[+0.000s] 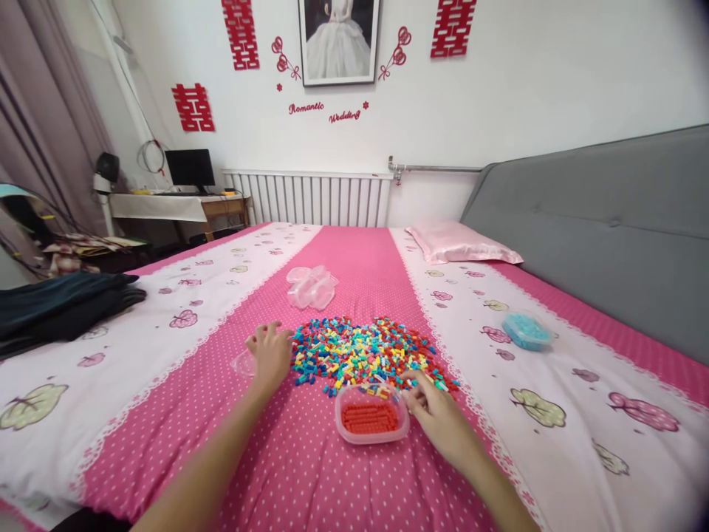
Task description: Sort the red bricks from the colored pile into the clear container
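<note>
A wide heap of small, colourful building-block pieces [360, 351] lies on the pink dotted bedspread. In front of it stands a clear plastic box [372, 437] with neat rows of red pieces [370, 419] inside. My left hand [270, 353] is at the heap's left edge, fingers spread, with nothing visible in it. Partly behind that hand lies a clear lid [242, 363]. Beside the box's right rim is my right hand [433, 405], its fingers bent and apart, close to the heap's front edge. Whether its fingertips touch the box I cannot tell.
Several clear plastic lids or boxes [312, 287] lie behind the heap. A clear box of light-blue pieces [527, 330] sits to the right. Farther off are a pink pillow [462, 242], the grey headboard [603, 210] and dark folded clothing [60, 304] at the left.
</note>
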The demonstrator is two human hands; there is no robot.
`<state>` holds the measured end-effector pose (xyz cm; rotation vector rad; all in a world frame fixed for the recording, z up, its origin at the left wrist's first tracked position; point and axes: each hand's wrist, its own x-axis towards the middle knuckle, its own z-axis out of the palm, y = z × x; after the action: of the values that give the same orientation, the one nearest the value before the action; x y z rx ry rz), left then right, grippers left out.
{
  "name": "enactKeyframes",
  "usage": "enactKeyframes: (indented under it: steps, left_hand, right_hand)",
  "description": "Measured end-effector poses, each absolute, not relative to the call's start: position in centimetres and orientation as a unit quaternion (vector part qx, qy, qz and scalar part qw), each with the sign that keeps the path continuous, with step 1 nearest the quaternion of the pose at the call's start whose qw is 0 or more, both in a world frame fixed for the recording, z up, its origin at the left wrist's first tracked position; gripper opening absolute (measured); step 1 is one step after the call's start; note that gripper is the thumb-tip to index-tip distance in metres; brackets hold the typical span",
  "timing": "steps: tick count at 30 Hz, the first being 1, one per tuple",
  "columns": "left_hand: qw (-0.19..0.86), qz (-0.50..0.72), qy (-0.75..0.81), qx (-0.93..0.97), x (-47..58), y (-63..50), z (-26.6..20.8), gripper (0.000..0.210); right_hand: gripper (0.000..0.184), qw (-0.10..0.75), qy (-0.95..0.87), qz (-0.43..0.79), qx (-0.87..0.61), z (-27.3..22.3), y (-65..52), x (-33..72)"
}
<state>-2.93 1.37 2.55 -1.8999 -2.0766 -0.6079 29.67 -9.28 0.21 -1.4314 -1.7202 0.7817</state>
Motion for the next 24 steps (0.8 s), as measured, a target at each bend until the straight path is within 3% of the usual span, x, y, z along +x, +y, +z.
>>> enactKeyframes:
  steps: [9, 24]
  left_hand:
    - [0.130, -0.038, -0.693, -0.708, -2.9, 3.5, 2.5, 0.030]
    - [0.101, 0.019, -0.664, -0.741, -4.4, 5.7, 2.5, 0.033]
  right_hand:
    - [0.045, 0.379, -0.673, 0.307, -0.556, -0.2, -9.0, 29.9]
    - [0.039, 0.351, -0.690, 0.304, -0.555, 0.2, -9.2, 30.1]
